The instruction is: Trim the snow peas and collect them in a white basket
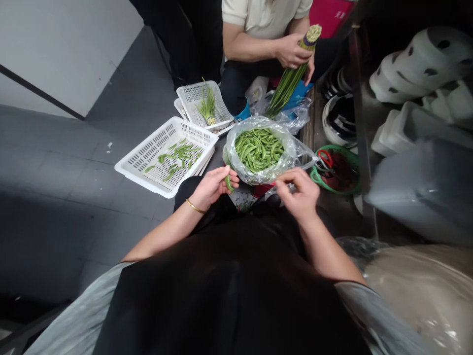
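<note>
A green pea pod (229, 183) is pinched in the fingers of my left hand (216, 185), just in front of a clear plastic bag (291, 148). Many more pea pods (258, 149) fill that bag. My right hand (300, 190) is at the bag's near right side, thumb and fingertips pressed together; whatever is between them is too small to make out. To the left, a white perforated basket (133, 165) holds a scattering of pods (181, 154) on its bottom.
Opposite me a person in a light shirt (251, 19) holds a bundle of long green stalks (290, 81). Behind my basket, another white basket (185, 93) has a smaller bundle in it. A green basket (354, 185) with red-handled scissors (325, 159) and shelved containers (399, 128) stand right.
</note>
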Tool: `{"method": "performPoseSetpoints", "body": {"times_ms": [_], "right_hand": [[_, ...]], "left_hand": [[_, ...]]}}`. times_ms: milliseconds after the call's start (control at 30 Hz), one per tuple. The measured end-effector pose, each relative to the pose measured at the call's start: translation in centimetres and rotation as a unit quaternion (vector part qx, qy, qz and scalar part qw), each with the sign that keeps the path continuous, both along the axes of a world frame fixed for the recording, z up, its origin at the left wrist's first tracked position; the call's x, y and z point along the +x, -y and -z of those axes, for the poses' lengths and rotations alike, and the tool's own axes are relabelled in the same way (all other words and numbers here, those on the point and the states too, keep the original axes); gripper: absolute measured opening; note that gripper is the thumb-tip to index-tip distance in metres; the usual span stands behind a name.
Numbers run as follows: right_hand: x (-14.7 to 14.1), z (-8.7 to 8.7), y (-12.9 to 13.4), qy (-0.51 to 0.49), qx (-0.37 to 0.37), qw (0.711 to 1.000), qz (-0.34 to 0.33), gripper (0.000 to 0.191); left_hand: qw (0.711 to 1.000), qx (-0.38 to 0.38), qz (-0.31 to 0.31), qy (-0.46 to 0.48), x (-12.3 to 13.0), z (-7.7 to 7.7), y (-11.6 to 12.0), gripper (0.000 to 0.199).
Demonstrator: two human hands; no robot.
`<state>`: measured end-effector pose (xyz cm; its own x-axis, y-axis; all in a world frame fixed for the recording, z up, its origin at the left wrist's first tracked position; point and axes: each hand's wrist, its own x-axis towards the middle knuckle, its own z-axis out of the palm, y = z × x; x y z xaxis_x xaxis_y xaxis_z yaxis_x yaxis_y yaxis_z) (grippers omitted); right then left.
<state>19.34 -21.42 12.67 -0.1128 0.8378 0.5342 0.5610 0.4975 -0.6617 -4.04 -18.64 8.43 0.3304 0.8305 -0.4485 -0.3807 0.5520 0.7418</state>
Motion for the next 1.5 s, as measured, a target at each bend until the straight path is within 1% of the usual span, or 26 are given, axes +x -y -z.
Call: {"method": "performPoseSetpoints", "body": {"times_ms": [33, 100, 167, 233, 300, 367, 467, 533, 600, 667, 767, 833, 867, 933, 1000, 1067, 1100, 1167, 1200, 1233, 1267, 1300, 1367, 1400, 1433, 1500], "right_hand": [[0.9, -0.2, -0.1, -0.008, -0.037, 0.999, -0.003, 0.008], [1.7, 0.0, -0.3, 0.02, -0.142, 0.988, -0.064, 0.005], [0.9, 0.8, -0.3, 0.067, -0.243, 0.958, -0.14, 0.017], [-1.1, 1.7, -0.3, 0.08, -0.282, 0.939, -0.181, 0.024], [-3.3, 2.4, -0.2, 0.062, -0.273, 0.937, -0.208, 0.019], [-4.6, 2.9, -0.2, 0.039, -0.26, 0.94, -0.215, 0.024], [-4.5, 3.3, -0.1, -0.027, -0.271, 0.95, -0.151, 0.029], [-3.8, 3.6, -0.1, -0.085, -0.283, 0.95, -0.103, 0.029], [-3.5, 3.8, 0.1, -0.123, -0.28, 0.949, -0.072, 0.031], [-3.7, 4.0, 0.2, -0.115, -0.259, 0.957, -0.055, 0.032], [-4.7, 4.4, 0.2, -0.044, -0.191, 0.979, -0.046, 0.033], [-5.5, 4.7, 0.0, -0.008, -0.147, 0.988, -0.041, 0.031], [-5.8, 4.9, 0.0, 0.0, -0.133, 0.99, -0.037, 0.03], [-6.0, 5.1, 0.0, 0.014, -0.124, 0.992, -0.031, 0.028], [-5.3, 5.0, 0.2, 0.03, -0.127, 0.99, -0.045, 0.028], [-3.5, 4.7, 0.5, 0.056, -0.15, 0.982, -0.101, 0.029], [-2.3, 4.4, 0.6, 0.077, -0.177, 0.97, -0.147, 0.027], [0.4, 3.9, 0.3, 0.137, -0.257, 0.926, -0.24, 0.016], [1.7, 3.6, -0.2, 0.171, -0.299, 0.899, -0.269, 0.019], [2.7, 3.5, -0.9, 0.203, -0.332, 0.879, -0.276, 0.028], [3.5, 3.5, -1.8, 0.233, -0.349, 0.871, -0.255, 0.033], [3.9, 3.7, -3.0, 0.264, -0.346, 0.875, -0.211, 0.032], [3.8, 4.5, -5.8, 0.344, -0.298, 0.886, -0.09, 0.022], [3.3, 5.2, -7.2, 0.39, -0.271, 0.879, -0.04, 0.021], [2.8, 5.8, -8.5, 0.432, -0.254, 0.865, -0.007, 0.022], [1.6, 7.2, -10.7, 0.486, -0.249, 0.837, 0.005, 0.022]], "left_hand": [[1.0, 0.017, -0.015, -0.003, -0.4, -0.2, -0.1, 0.027], [0.998, 0.055, -0.033, -0.007, -0.8, -0.6, 0.0, 0.025], [0.996, 0.081, -0.029, -0.01, -0.5, -1.1, 0.2, 0.026], [0.996, 0.09, -0.013, -0.012, 0.2, -1.4, 0.5, 0.029], [0.996, 0.09, -0.002, -0.012, 0.8, -1.6, 0.8, 0.031], [0.995, 0.094, -0.014, -0.023, 1.2, -1.4, 1.1, 0.03], [0.992, 0.105, -0.034, -0.059, 1.3, -0.9, 1.8, 0.028], [0.992, 0.1, -0.034, -0.068, 1.2, -0.4, 2.3, 0.029], [0.993, 0.091, -0.028, -0.066, 1.2, 0.0, 2.8, 0.03], [0.993, 0.093, 0.003, -0.075, 1.2, 0.2, 3.2, 0.028], [0.987, 0.092, 0.102, -0.08, 1.7, 0.1, 3.8, 0.028], [0.985, 0.077, 0.149, -0.05, 2.2, 0.0, 4.0, 0.031], [0.985, 0.069, 0.156, -0.03, 2.5, -0.1, 4.1, 0.033], [0.99, 0.052, 0.132, 0.004, 2.8, 0.0, 4.0, 0.035], [0.997, 0.028, 0.072, 0.008, 2.4, 0.3, 3.5, 0.034], [1.0, 0.009, -0.005, -0.008, 1.3, 0.8, 2.9, 0.032], [0.999, 0.005, -0.04, -0.016, 0.6, 1.0, 2.5, 0.03], [0.997, 0.013, -0.079, -0.016, -0.8, 1.3, 1.9, 0.027], [0.997, 0.022, -0.08, -0.008, -1.4, 1.4, 1.7, 0.025], [0.997, 0.032, -0.073, 0.005, -1.8, 1.5, 1.6, 0.024], [0.997, 0.042, -0.061, 0.021, -2.0, 1.4, 1.5, 0.024], [0.997, 0.049, -0.05, 0.039, -2.0, 1.3, 1.5, 0.025], [0.995, 0.051, -0.032, 0.073, -1.5, 1.0, 1.5, 0.028], [0.995, 0.045, -0.022, 0.085, -1.1, 0.8, 1.5, 0.031], [0.995, 0.036, -0.009, 0.092, -0.7, 0.7, 1.6, 0.033], [0.996, 0.01, 0.021, 0.088, -0.2, 0.6, 1.8, 0.034]]}}
